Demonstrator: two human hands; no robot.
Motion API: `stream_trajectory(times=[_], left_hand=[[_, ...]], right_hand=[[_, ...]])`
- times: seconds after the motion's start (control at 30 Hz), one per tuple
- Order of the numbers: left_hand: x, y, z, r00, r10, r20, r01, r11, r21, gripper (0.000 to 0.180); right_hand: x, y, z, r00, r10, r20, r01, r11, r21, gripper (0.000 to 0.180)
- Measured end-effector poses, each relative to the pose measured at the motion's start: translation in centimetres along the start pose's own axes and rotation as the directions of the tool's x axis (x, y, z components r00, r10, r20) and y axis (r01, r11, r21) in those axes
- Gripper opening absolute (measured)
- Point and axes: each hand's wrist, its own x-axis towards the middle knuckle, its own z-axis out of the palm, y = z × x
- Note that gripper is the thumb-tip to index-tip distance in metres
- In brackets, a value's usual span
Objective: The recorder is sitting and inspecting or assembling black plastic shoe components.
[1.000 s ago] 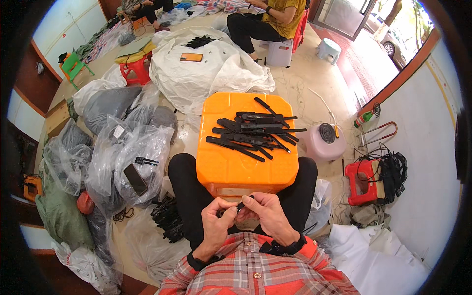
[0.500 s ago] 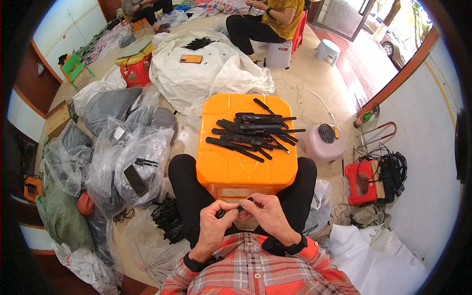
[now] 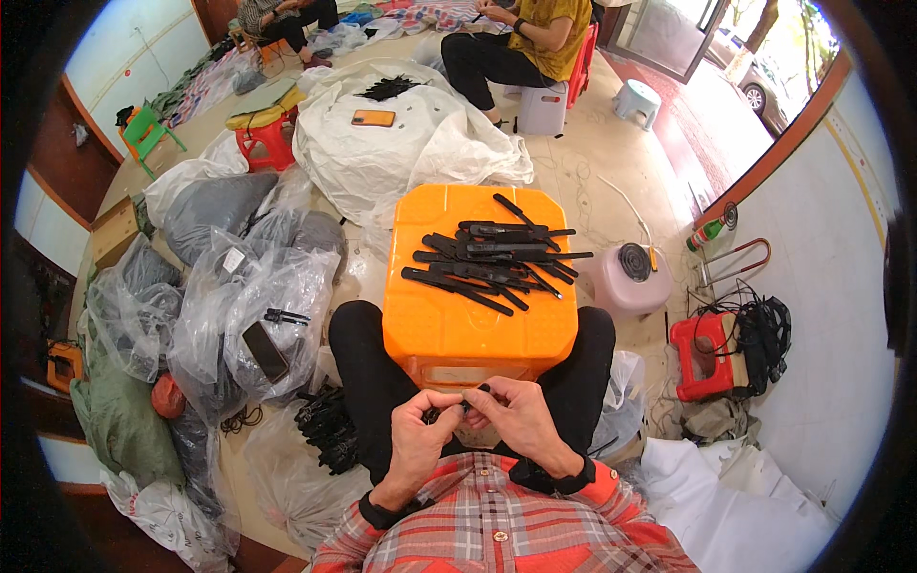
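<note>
Both hands in front of the belly, just short of a square-topped orange plastic stool (image 3: 411, 329) standing between the knees of the black trousers (image 3: 358, 358). Bare left hand (image 3: 417, 437): thumb and index drawn together, fingers curled in, pinching a small black piece (image 3: 466, 406). Bare right hand (image 3: 523, 420) meets it, thumb and forefinger closed on the same piece; fingertips of the two hands nearly touching. Piece mostly hidden by the fingers; its full shape cannot be told. It sits over the lap, below the stool's near edge. Dark bands on both wrists; cuffs of a red-and-grey plaid shirt (image 3: 478, 525) behind them.

On the stool top: loose, criss-crossed pile of flat, narrow black strips (image 3: 497, 250), most lying roughly crosswise, a few sticking out past the right edge.

Left of the knees: dense bundle of black pieces (image 3: 327, 430) on clear plastic; farther left, a dark-screened phone (image 3: 265, 350) on clear plastic bags (image 3: 205, 334) with grey contents. Beyond the stool, a spread white sheet (image 3: 330, 158) bearing an orange-backed phone (image 3: 373, 117) and a small black heap (image 3: 389, 88). Right of the stool, a pinkish plastic jug (image 3: 621, 296), dark coil on top. Farther off, a co-worker in a yellow top (image 3: 559, 43), seated.
</note>
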Motion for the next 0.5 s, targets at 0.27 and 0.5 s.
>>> stream_trajectory(times=[0.27, 0.5], left_hand=[[0.1, -0.6, 0.5, 0.98, 0.191, -0.05, -0.181, 0.972, 0.149, 0.006], [0.4, -0.9, 0.8, 0.933, 0.346, -0.096, -0.3, 0.899, 0.318, 0.01]], right_hand=[[-0.3, -0.9, 0.5, 0.985, -0.158, -0.063, 0.133, 0.947, -0.293, 0.025], [-0.9, -0.6, 1.4, 0.811, -0.583, 0.046, 0.511, 0.667, -0.542, 0.017]])
